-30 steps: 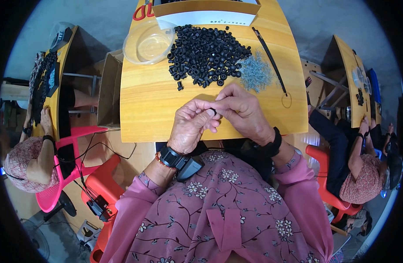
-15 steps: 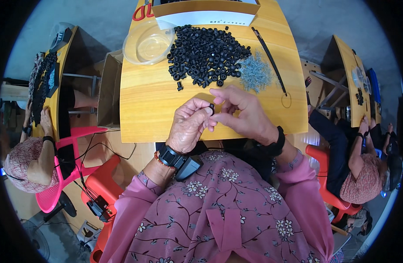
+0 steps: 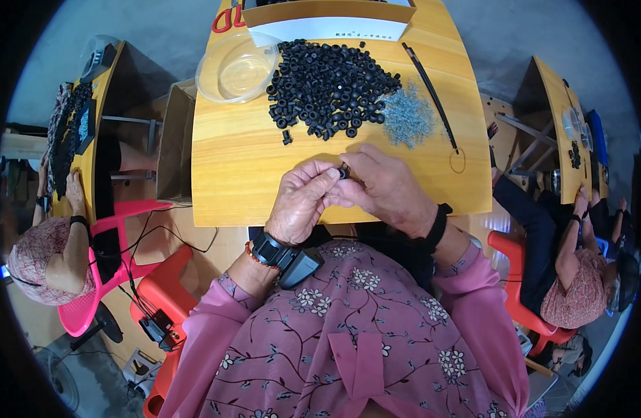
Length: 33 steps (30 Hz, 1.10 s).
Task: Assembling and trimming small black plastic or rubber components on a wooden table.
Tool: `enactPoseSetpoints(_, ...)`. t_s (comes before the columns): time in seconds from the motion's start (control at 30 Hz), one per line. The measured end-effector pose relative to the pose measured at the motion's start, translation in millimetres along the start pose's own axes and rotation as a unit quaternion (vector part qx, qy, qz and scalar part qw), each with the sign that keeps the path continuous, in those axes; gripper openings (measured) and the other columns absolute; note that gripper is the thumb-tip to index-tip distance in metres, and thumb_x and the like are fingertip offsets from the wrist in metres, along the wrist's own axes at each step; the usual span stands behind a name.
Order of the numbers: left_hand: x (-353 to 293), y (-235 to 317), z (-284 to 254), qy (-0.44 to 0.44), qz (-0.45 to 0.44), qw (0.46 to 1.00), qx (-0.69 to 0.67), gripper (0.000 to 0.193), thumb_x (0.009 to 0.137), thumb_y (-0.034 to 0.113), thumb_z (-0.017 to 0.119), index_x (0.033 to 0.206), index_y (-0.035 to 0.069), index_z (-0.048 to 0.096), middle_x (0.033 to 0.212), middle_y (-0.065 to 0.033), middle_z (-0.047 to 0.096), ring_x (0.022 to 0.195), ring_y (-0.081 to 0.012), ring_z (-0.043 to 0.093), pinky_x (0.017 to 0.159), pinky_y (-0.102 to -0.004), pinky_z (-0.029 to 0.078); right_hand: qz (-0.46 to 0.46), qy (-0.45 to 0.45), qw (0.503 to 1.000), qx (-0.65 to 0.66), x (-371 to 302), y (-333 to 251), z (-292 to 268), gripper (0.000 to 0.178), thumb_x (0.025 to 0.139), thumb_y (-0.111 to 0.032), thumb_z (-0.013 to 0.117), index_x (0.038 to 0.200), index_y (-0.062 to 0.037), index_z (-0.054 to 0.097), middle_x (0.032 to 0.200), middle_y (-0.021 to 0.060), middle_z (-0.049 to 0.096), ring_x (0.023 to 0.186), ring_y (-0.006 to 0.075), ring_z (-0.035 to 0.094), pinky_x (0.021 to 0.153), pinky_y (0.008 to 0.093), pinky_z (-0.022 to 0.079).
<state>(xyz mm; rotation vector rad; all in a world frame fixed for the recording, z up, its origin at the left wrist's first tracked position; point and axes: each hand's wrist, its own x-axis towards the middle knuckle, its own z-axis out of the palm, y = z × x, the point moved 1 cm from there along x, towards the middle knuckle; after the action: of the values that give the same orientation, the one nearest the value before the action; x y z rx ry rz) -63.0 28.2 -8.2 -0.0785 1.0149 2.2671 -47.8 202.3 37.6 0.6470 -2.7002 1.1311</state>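
Close to the table's front edge, a small black rubber-like part (image 3: 343, 171) is pinched between the thumb and fingers of my left hand (image 3: 299, 203). My right hand (image 3: 398, 189) is closed against it from the other side, its fingertips touching the part. Whether those fingertips hold a smaller piece is hidden. Beyond my hands lies a heap of small black round parts (image 3: 324, 87), some ring-shaped. Against its right side is a pile of tiny clear bluish pieces (image 3: 408, 117). A thin black rod (image 3: 430, 90) with a fine loop at its near end lies farther right.
A clear round tub (image 3: 203, 78) stands left of the heap. Behind it are red-handled scissors (image 3: 223, 22) and a white box (image 3: 320, 29). An open cardboard carton (image 3: 172, 150) is beside the table's left edge. Other people sit at tables left (image 3: 48, 268) and right (image 3: 575, 289).
My right hand has moved in to the black part, its fingers closing from apart to pressed against it. My left hand keeps its pinch almost in place.
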Motion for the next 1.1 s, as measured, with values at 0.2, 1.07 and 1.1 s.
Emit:
enactPoseSetpoints(0.2,1,-2,-1,-0.008,0.003,0.999,0.033,0.014,0.1,0.01,0.054,0.1,-0.003,0.06,0.086,-0.0122,0.069,0.073,-0.0172,0.068,0.072,-0.0336,0.06,-0.004,0.002,1.0,0.01,-5,3,4,0.032,0.082,-0.016,0.071,0.105,0.0013,0.056,0.091,0.0156,0.056,0.076,0.0364,0.062,0.063,0.0429,0.051)
enactPoseSetpoints(1.07,-2,-4,12,0.036,0.041,0.977,0.206,0.009,0.097,0.005,0.057,0.096,-0.004,0.059,0.082,-0.0115,0.069,0.07,-0.016,0.067,0.065,-0.0273,0.055,-0.043,-0.097,0.993,-0.054,-12,5,2,0.025,0.085,-0.014,0.065,0.1,0.0004,0.051,0.092,0.0168,0.054,0.076,0.0362,0.061,0.062,0.0447,0.05)
enactPoseSetpoints(1.1,-1,-6,10,0.033,0.04,0.98,0.194,0.009,0.098,0.005,0.057,0.096,-0.004,0.059,0.083,-0.0119,0.069,0.07,-0.0164,0.067,0.067,-0.0284,0.056,-0.044,-0.099,0.993,-0.05,-12,4,2,0.025,0.085,-0.014,0.065,0.099,0.0003,0.051,0.092,0.017,0.054,0.076,0.0365,0.061,0.063,0.045,0.05)
